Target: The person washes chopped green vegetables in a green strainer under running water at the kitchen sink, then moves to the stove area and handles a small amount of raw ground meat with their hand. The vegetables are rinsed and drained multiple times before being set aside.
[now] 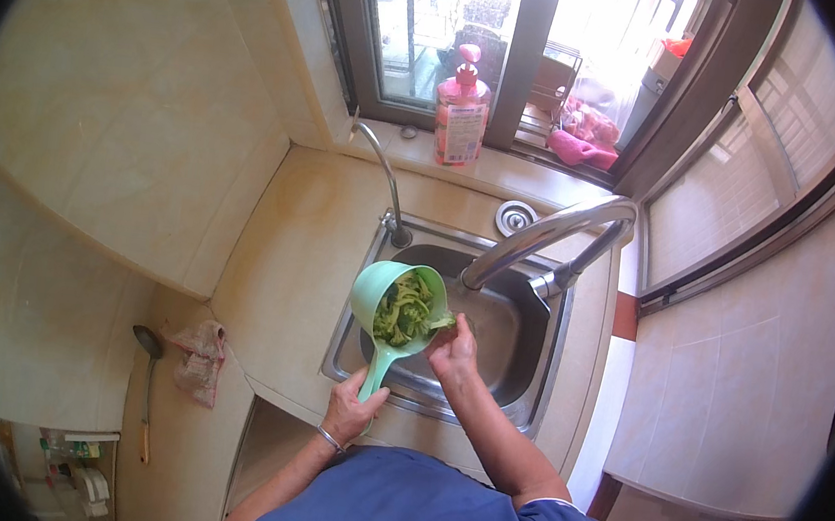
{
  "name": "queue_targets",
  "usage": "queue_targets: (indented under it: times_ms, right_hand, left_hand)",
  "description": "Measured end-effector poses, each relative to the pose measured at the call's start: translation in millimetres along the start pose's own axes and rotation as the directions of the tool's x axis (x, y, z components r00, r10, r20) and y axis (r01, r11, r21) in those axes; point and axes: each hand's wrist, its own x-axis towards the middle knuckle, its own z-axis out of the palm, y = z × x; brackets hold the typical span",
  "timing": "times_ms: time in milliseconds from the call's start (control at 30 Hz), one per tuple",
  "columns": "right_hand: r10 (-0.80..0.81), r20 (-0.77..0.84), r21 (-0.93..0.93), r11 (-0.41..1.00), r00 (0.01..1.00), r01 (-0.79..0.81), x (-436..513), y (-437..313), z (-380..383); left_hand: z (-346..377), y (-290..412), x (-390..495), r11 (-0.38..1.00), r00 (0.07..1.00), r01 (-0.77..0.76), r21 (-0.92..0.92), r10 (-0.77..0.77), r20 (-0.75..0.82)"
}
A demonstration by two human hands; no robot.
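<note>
A pale green plastic dipper is tilted over the left part of the steel sink, its mouth facing right. My left hand is closed around its handle. Cut green vegetable pieces, apparently broccoli, fill the dipper. My right hand is cupped at the dipper's right rim, its fingers against a broccoli piece that sticks out there. Whether those fingers grip the piece is hard to make out. The large curved faucet reaches over the basin, and no water stream is discernible.
A thin gooseneck tap rises at the sink's back left corner. A sink strainer lies behind the basin. On the sill stands a pink pump bottle. To the left are a cloth and a ladle.
</note>
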Motion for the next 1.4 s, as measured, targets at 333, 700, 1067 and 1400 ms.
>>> queue_targets:
  times_ms: [333, 700, 1067, 1400]
  right_hand:
    - [-0.589, 0.257, -0.490, 0.604, 0.766, 0.629, -31, 13, 25]
    - [-0.495, 0.630, -0.726, -0.100, 0.599, 0.681, -48, 31, 44]
    - [-0.614, 0.597, -0.674, -0.036, 0.516, 0.738, -31, 49, 64]
    - [-0.621, 0.519, -0.565, 0.266, 0.588, 0.781, -12, 52, 51]
  left_hand:
    - [4, -14, 2, 0.985, 0.995, 0.077, -0.155, -0.067, 0.067]
    - [7, 12, -3, 0.965, 0.990, 0.131, -0.228, -0.114, 0.086]
    - [8, 18, 6, 0.939, 0.984, -0.170, 0.300, 0.180, -0.005]
    - [12, 40, 5, 0.725, 0.921, -0.324, 0.608, 0.390, 0.026]
